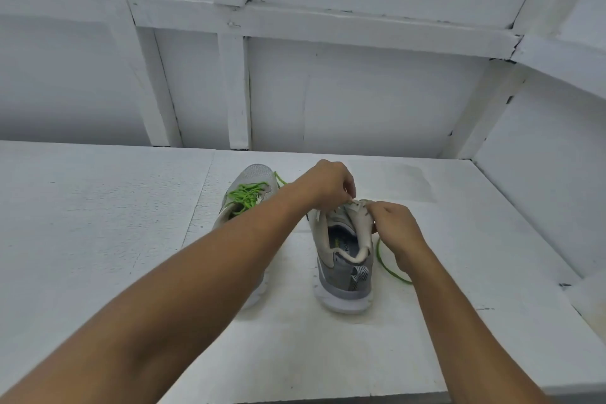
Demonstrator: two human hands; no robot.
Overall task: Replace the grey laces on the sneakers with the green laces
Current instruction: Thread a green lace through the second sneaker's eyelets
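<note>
Two grey sneakers stand on a white table (98, 223), heels toward me. The left sneaker (252, 187) carries green laces (247, 193), partly hidden behind my left forearm. The right sneaker (344, 259) has its tongue pulled up. My left hand (324, 182) pinches something small at the top of that tongue, fingers closed. My right hand (392, 223) grips the tongue's right side. A loose green lace (387, 264) trails on the table to the right of this sneaker, passing under my right wrist. Whether either hand holds a lace end is hidden.
White panelled walls (360, 92) close the table at the back and along the right side. A raised white ledge (590, 298) sits at the right edge.
</note>
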